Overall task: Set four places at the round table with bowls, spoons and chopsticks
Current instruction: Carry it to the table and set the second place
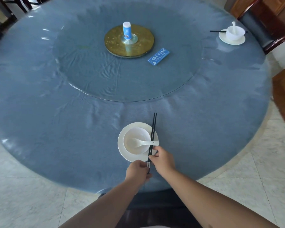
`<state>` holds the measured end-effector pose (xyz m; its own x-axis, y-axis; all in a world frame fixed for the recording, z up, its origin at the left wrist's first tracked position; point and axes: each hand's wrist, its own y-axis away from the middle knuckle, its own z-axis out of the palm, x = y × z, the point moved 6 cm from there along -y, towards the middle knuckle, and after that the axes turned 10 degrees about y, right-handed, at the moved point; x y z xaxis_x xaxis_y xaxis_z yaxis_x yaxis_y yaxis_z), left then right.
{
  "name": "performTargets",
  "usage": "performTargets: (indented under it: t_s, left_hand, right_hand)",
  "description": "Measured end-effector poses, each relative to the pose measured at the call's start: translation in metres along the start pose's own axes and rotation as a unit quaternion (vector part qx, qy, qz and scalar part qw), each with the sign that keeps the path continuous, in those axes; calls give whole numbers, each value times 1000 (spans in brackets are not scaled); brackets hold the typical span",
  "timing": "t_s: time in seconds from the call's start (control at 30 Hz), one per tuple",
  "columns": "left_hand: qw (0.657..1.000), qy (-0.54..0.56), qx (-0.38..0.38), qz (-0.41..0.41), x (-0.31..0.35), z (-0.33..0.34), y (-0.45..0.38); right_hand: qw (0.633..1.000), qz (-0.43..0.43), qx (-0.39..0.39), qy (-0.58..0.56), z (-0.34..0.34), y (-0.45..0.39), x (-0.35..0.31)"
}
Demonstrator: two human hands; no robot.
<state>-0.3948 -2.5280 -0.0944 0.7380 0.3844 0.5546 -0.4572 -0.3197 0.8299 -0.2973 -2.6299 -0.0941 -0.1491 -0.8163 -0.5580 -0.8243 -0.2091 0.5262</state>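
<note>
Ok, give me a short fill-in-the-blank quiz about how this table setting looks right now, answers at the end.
1. Both hands, left hand and right hand, hold the pair of black ____.
2. The white ceramic spoon lies in the near white round ____.
3. That near setting sits on a white round saucer on the ____ plastic-covered tablecloth.
4. The white and blue bottle stands on the ____ turntable disc.

Answers: chopsticks; bowl; blue; gold

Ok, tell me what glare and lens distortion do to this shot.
Head view: the wide angle bows the round table and stretches the forearms at the bottom edge; window glare streaks the clear cover on the left; the glass turntable shows only by its rim; the chopsticks in both hands stay sharp.
</note>
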Motion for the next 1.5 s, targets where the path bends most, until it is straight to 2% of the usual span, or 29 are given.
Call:
performTargets:
  t_s: [0.13,0.43,0.6,0.7,0.87,0.97,1.03,1.17,1.23,1.4,1.5]
  left_hand:
    - [1000,-2,15,-4,-3,0,-2]
    - [995,-92,28,33,5,-2,-5]
    - [981,-174,23,81,18,-19,6]
    - [944,-281,50,167,34,-42,19]
    - [903,-295,84,302,75,-65,46]
    - [863,-351,88,352,107,-62,65]
    - [826,-408,95,377,131,-56,76]
    - [713,-497,150,471,177,-44,112]
    - [682,-505,175,500,191,-39,127]
    - [646,-511,212,526,203,-33,150]
    - [646,-511,231,518,195,-38,157]
  right_hand:
    - [1000,-5,-9,16,-1,-5,-3]
    - [999,12,-7,43,2,-8,-1]
    - [998,9,-47,38,-8,-2,2]
    - [996,3,-57,64,-30,9,13]
    - [987,-43,-12,153,-82,24,14]
    - [942,-126,63,305,-114,28,-16]
    - [912,-155,106,366,-134,29,-38]
    - [878,-181,186,402,-170,38,-70]
    - [867,-192,212,409,-183,44,-80]
    - [855,-217,237,407,-198,56,-87]
    - [848,-230,234,415,-200,60,-89]
